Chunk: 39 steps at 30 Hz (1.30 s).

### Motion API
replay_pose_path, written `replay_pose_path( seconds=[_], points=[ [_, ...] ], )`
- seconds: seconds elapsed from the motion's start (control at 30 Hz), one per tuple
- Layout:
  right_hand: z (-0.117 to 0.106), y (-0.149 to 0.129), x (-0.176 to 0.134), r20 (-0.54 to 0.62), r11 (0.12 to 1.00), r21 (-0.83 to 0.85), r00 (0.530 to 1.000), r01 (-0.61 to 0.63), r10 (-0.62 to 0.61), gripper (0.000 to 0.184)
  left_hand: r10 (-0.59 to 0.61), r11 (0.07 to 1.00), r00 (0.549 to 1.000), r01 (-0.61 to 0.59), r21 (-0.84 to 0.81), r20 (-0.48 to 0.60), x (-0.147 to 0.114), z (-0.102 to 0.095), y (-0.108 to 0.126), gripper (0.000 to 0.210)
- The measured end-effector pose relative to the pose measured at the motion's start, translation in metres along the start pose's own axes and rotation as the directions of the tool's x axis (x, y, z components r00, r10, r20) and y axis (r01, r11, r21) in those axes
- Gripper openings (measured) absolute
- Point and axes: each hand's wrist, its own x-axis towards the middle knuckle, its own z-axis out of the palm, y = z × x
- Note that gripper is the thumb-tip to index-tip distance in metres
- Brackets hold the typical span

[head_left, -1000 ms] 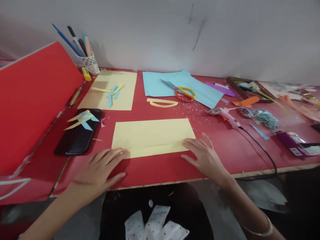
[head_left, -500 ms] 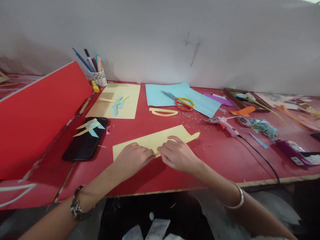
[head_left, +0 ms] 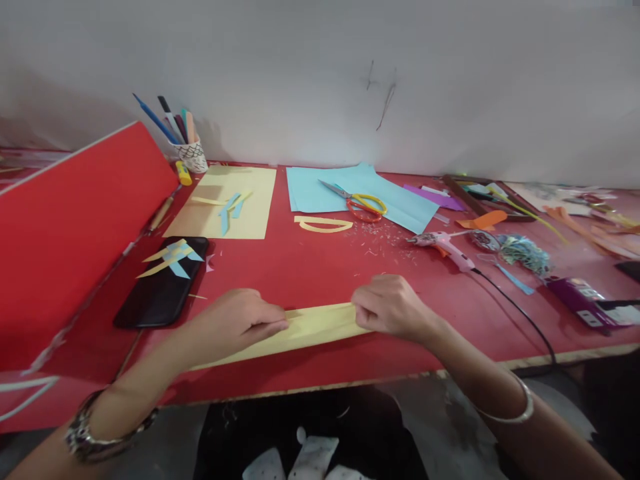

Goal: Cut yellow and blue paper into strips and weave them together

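Observation:
A sheet of pale yellow paper is stretched between my two hands, low over the near part of the red table. My left hand is closed on its upper edge, thumb pressed against the curled fingers. At the right end my right hand grips the paper in a fist and hides that corner. The sheet's left end runs under my left wrist. Beyond my hands lies a curved strip of yellow paper. Scissors with red and yellow handles rest on blue paper.
At left, woven paper strips lie on a black phone beside a red board. A pen cup stands by the wall. To the right are a pink glue gun, its cord and a purple box.
My hands have moved apart, the left to the left and the right to the right. The yellow paper has come nearer the table's front edge and shows as a narrower band.

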Motion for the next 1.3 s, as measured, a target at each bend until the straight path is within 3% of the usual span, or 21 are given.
replay_pose_path(
  seconds=[0.27, 0.43, 0.5, 0.6, 0.7, 0.77, 0.93, 1.07, 1.17, 1.3],
  points=[
    [-0.027, 0.02, -0.037, 0.017, 0.963, -0.256, 0.996, -0.084, 0.091, 0.027, 0.048, 0.998, 0.999, -0.048, 0.038, -0.007, -0.008, -0.006, 0.004, 0.043],
    [-0.045, 0.002, -0.025, -0.168, 0.899, -0.427, 0.985, -0.095, 0.024, 0.017, 0.047, 0.984, 0.999, -0.046, 0.173, -0.005, -0.004, -0.014, 0.006, 0.04],
    [-0.045, -0.011, -0.014, -0.114, 0.882, -0.444, 0.987, -0.155, 0.116, 0.014, 0.056, 0.975, 0.998, -0.059, 0.215, 0.022, -0.003, -0.018, 0.007, 0.039],
    [-0.035, -0.024, -0.001, 0.066, 0.959, -0.244, 0.984, -0.144, 0.165, 0.027, 0.069, 0.965, 0.997, -0.062, 0.256, -0.02, -0.004, -0.022, 0.009, 0.039],
    [-0.022, -0.027, 0.008, 0.231, 0.998, 0.053, 0.973, -0.041, 0.028, 0.021, 0.112, 0.958, 0.992, -0.093, 0.27, -0.056, -0.004, -0.021, 0.014, 0.036],
    [-0.016, -0.028, 0.013, 0.291, 0.992, 0.127, 0.956, -0.004, -0.033, 0.025, 0.154, 0.942, 0.986, -0.128, 0.311, -0.061, -0.001, -0.017, 0.019, 0.031],
    [-0.01, -0.029, 0.029, 0.278, 0.991, 0.134, 0.959, 0.021, -0.058, 0.037, 0.325, 0.814, 0.926, -0.172, 0.555, -0.19, 0.013, -0.003, 0.034, 0.028],
    [-0.009, -0.024, 0.033, 0.287, 0.947, 0.317, 0.957, -0.055, -0.04, 0.04, 0.374, 0.787, 0.882, -0.14, 0.601, -0.285, 0.016, 0.0, 0.036, 0.027],
    [-0.01, -0.017, 0.03, 0.303, 0.895, 0.441, 0.95, -0.07, -0.074, 0.037, 0.396, 0.794, 0.875, -0.173, 0.583, -0.279, 0.008, -0.002, 0.032, 0.029],
    [-0.016, -0.006, 0.023, 0.273, 0.849, 0.52, 0.96, -0.097, -0.058, 0.03, 0.337, 0.815, 0.895, -0.123, 0.567, -0.291, -0.01, -0.008, 0.023, 0.031]
  ],
)
